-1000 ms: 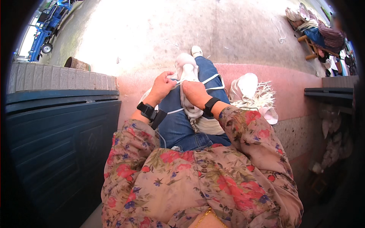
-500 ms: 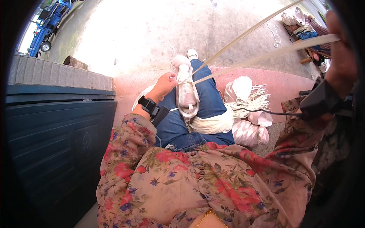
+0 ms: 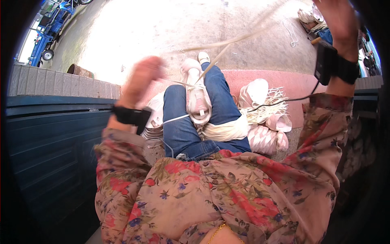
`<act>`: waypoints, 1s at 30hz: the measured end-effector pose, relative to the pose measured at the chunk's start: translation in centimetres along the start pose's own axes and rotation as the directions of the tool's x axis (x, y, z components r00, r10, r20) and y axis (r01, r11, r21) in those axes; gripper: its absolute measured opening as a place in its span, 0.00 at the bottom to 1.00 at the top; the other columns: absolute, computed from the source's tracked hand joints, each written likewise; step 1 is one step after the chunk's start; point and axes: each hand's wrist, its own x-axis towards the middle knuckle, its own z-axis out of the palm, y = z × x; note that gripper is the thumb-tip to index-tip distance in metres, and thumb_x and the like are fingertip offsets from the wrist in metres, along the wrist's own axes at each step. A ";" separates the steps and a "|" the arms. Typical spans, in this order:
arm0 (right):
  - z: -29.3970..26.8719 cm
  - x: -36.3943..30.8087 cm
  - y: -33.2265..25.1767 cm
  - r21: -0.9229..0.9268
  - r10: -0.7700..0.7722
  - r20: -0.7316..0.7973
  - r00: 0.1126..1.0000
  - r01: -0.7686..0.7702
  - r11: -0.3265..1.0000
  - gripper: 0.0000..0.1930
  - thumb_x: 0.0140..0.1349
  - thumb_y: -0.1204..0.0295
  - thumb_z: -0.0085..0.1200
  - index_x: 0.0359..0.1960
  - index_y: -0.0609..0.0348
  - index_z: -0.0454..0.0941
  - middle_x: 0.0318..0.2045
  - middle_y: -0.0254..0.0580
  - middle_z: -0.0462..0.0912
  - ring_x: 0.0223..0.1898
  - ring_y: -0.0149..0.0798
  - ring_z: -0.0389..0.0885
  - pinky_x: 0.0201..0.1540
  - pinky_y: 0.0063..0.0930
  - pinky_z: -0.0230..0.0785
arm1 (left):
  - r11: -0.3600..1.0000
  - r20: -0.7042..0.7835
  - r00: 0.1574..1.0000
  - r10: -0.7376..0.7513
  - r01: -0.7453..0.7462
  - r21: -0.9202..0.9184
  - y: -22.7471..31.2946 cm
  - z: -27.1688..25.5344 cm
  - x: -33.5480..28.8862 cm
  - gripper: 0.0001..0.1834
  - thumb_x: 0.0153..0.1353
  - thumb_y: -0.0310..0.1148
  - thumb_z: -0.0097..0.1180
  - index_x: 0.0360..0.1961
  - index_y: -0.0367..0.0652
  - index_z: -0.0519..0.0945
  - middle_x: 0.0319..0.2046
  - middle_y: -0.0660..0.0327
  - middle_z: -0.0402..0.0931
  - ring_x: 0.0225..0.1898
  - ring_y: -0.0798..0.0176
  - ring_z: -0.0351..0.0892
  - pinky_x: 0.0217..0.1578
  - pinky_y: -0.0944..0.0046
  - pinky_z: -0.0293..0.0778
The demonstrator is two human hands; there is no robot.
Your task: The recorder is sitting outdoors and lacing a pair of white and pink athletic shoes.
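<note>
A pale pink-and-white sneaker (image 3: 199, 99) lies across my lap on my jeans, its toe pointing away. My left hand (image 3: 144, 77), smeared by motion, is raised left of the sneaker. A thin taut strand runs from the sneaker's eyelets to its closed fingers. At the far upper right is my right hand (image 3: 339, 22), its fingertips cut off by the picture's edge. A long cream shoelace (image 3: 239, 38), blurred and bowed, rises from the sneaker toward it. My right hand appears closed on that lace, though the grip itself is hidden.
To my right lie more pink-and-white shoes (image 3: 266, 140) and a bundle of cream laces (image 3: 272, 103). Cream cloth (image 3: 227, 130) wraps my right thigh. A dark blue panelled cabinet (image 3: 61, 154) stands at left. A black cable (image 3: 284, 99) hangs from my right wrist.
My left hand has moved away from the sneaker, left and up, drawing a strand with it. My right hand has shifted up and slightly inward. The laces, taut before, now bow and blur.
</note>
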 end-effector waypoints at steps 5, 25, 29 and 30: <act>-24.3 14.0 11.6 0.545 0.477 0.387 0.789 -0.613 0.572 0.14 0.61 0.68 0.35 0.21 0.61 0.67 0.18 0.40 0.67 0.25 0.34 0.65 0.31 0.32 0.59 | 0.749 -0.552 0.825 -0.119 -0.290 -0.595 -0.5 -20.5 -4.4 0.07 0.64 0.33 0.37 0.31 0.46 0.66 0.13 0.73 0.51 0.14 0.77 0.51 0.20 0.75 0.55; -7.5 -19.1 31.2 -0.769 0.531 0.619 0.579 0.309 0.560 0.12 0.55 0.66 0.42 0.25 0.58 0.77 0.28 0.50 0.78 0.33 0.52 0.76 0.35 0.45 0.63 | 0.844 -0.021 0.987 -0.162 0.150 0.514 -10.3 7.9 -2.0 0.12 0.54 0.33 0.50 0.34 0.36 0.79 0.27 0.50 0.77 0.28 0.59 0.77 0.33 0.66 0.70; -7.5 -18.8 31.3 -0.737 0.538 0.668 0.514 0.360 0.572 0.12 0.54 0.66 0.44 0.24 0.57 0.78 0.27 0.51 0.78 0.33 0.51 0.76 0.33 0.46 0.61 | 0.841 -0.129 0.933 -0.335 0.358 0.406 -10.3 8.0 -2.8 0.12 0.54 0.33 0.49 0.35 0.37 0.79 0.25 0.52 0.77 0.27 0.61 0.77 0.31 0.66 0.70; -7.1 -18.8 30.8 -0.736 0.538 0.670 0.512 0.360 0.573 0.12 0.54 0.66 0.44 0.24 0.57 0.78 0.27 0.51 0.78 0.33 0.51 0.76 0.33 0.46 0.61 | 0.826 -0.173 0.914 -0.366 0.405 0.393 -10.4 7.9 -3.0 0.12 0.54 0.32 0.49 0.35 0.37 0.79 0.24 0.52 0.77 0.26 0.62 0.77 0.31 0.67 0.70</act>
